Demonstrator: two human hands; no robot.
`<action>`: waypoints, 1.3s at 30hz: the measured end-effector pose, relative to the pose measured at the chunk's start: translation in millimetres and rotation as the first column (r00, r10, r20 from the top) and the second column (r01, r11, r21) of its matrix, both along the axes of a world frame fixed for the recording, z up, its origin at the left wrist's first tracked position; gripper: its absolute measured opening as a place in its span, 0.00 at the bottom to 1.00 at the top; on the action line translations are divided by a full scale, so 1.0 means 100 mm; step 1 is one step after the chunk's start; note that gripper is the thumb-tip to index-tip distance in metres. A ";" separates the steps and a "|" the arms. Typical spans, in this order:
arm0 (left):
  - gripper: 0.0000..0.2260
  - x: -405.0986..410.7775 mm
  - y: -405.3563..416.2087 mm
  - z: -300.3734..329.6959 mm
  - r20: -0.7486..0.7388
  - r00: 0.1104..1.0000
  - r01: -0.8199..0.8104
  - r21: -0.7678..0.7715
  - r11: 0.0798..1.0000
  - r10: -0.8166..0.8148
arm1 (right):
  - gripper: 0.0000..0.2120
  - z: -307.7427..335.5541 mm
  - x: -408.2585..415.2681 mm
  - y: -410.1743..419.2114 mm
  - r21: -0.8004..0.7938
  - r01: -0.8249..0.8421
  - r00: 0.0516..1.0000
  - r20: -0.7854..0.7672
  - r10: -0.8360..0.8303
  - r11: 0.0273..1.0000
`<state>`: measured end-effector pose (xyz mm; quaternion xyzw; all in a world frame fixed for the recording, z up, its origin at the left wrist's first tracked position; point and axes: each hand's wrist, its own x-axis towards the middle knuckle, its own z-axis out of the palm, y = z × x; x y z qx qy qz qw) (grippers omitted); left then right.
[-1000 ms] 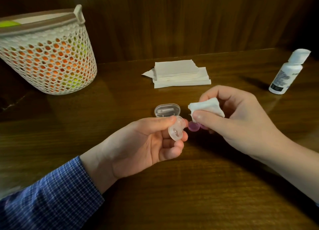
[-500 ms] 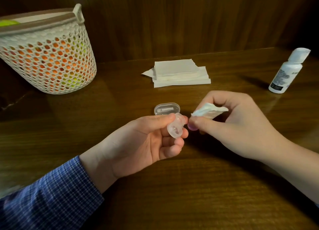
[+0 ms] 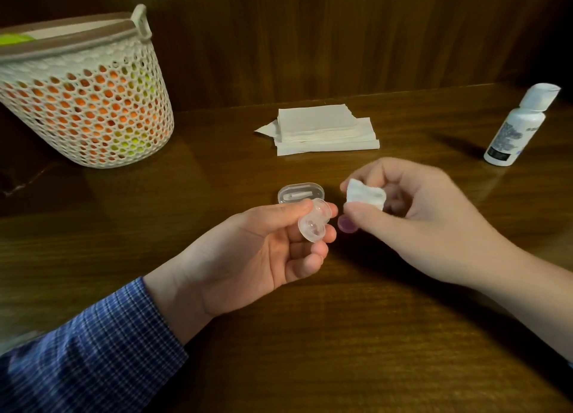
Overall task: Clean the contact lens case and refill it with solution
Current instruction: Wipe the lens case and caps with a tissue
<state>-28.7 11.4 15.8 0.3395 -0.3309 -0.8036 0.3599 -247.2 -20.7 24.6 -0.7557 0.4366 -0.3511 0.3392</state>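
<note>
My left hand [image 3: 257,251] pinches a clear contact lens case [image 3: 313,225] between thumb and fingers, its wells tilted toward me. Just to its right, my right hand [image 3: 421,223] grips a small folded white tissue [image 3: 366,195] between thumb and fingertips. A purple cap [image 3: 346,225] shows under my right thumb, on the table or held; I cannot tell which. The white solution bottle [image 3: 514,127] stands at the far right, cap on.
A clear oval plastic box [image 3: 300,193] lies on the table just behind the case. A stack of white tissues [image 3: 322,130] sits behind that. A perforated white basket [image 3: 83,96] with orange and green contents stands at the back left. A wooden wall closes the back.
My right hand turned the tissue over between its fingers, from upright to flat and back to a folded pad, staying close to the case. My left hand barely moved.
</note>
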 end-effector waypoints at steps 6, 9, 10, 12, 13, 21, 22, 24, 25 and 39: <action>0.16 0.01 0.00 -0.01 -0.029 0.998 0.064 -0.016 0.998 -0.064 | 0.03 -0.03 -0.02 0.04 -0.293 -0.107 0.994 -0.046 0.098 0.950; 0.12 0.02 0.00 -0.02 -0.035 0.997 0.062 -0.007 0.998 -0.062 | 0.02 -0.03 -0.03 0.02 -0.371 -0.130 0.991 -0.074 0.110 0.920; 0.12 0.03 0.00 -0.02 -0.034 0.998 0.057 -0.001 0.998 -0.057 | 0.02 -0.03 -0.03 0.02 -0.384 -0.144 0.989 -0.080 0.122 0.912; 0.11 0.03 0.00 -0.03 -0.038 0.998 0.059 0.006 0.998 -0.058 | 0.04 -0.04 -0.04 0.02 -0.416 -0.197 0.980 -0.106 0.168 0.888; 0.11 0.02 0.00 -0.03 -0.034 0.997 0.065 0.002 0.998 -0.065 | 0.06 -0.05 -0.03 0.02 -0.438 -0.227 0.974 -0.120 0.193 0.870; 0.15 -0.02 0.01 -0.08 0.236 0.972 0.032 -0.164 0.986 0.008 | 0.08 -0.07 0.00 0.10 -0.286 -0.313 0.940 -0.234 0.250 0.906; 0.14 -0.04 0.02 -0.09 0.284 0.958 0.019 -0.202 0.979 0.041 | 0.08 -0.06 0.00 0.10 -0.210 -0.294 0.947 -0.197 0.254 0.932; 0.12 -0.07 0.04 -0.09 0.350 0.932 0.000 -0.269 0.963 0.098 | 0.07 -0.04 -0.02 0.08 -0.061 -0.268 0.954 -0.156 0.256 0.962; 0.12 -0.09 0.05 -0.09 0.371 0.921 -0.002 -0.293 0.956 0.116 | 0.07 -0.03 -0.03 0.06 0.012 -0.273 0.952 -0.141 0.272 0.962; 0.24 -0.10 0.03 0.01 0.281 0.942 -0.098 -0.292 0.951 0.183 | 0.06 -0.04 0.05 0.16 -0.300 -0.117 0.993 -0.033 0.112 0.947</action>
